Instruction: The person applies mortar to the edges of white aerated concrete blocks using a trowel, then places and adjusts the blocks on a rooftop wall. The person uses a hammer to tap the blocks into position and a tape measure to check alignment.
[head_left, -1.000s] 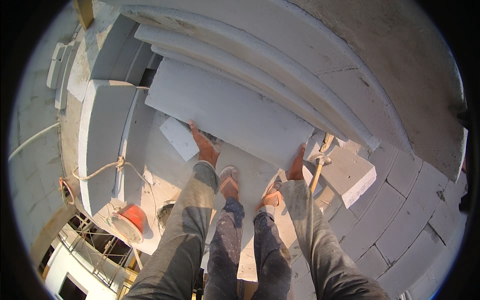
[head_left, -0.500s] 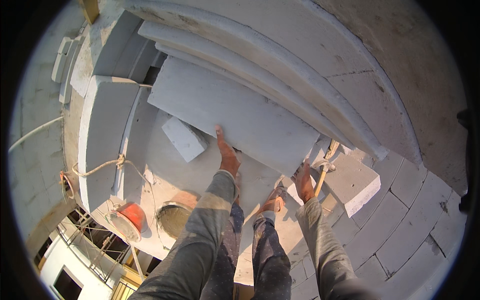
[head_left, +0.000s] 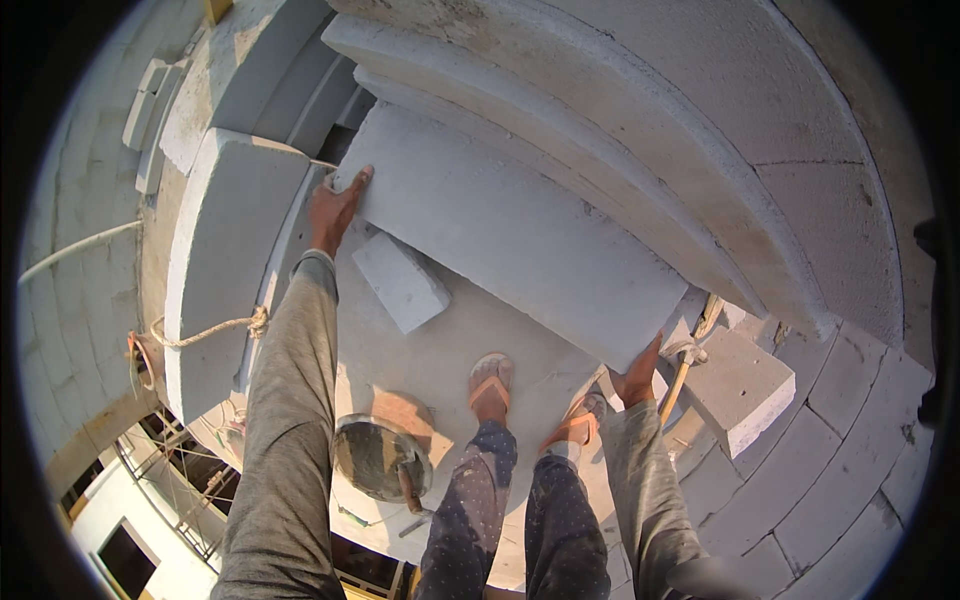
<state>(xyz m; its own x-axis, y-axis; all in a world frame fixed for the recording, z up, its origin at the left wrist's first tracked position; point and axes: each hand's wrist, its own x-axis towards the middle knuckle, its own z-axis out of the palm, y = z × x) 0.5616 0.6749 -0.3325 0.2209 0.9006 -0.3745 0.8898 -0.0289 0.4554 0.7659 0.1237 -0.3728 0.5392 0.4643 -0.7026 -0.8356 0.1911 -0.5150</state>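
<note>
A long, pale grey concrete block (head_left: 520, 225) lies slantwise in front of me, against stacked slabs on its far side. At its left end is my left hand (head_left: 338, 208), thumb on the top face and fingers curled around the end, partly hidden. My right hand (head_left: 638, 378) grips the near right corner, with its fingers mostly out of sight under the block. Close to the near edge, a smaller block piece (head_left: 402, 284) rests on the grey surface. Just right of my right hand is a hammer (head_left: 680, 378) with a wooden handle.
Near my left forearm stands a bucket (head_left: 350, 462) of mortar with a handled tool inside. A cut block (head_left: 735, 385) sits at the right beside laid blockwork (head_left: 800, 455). Upright slabs (head_left: 235, 240) with a rope (head_left: 215, 333) stand left. Scaffolding (head_left: 180, 480) shows below the edge.
My left hand has moved from the middle of the block's near edge to its left end. My right hand stays at the right end. My left arm now covers the red bucket.
</note>
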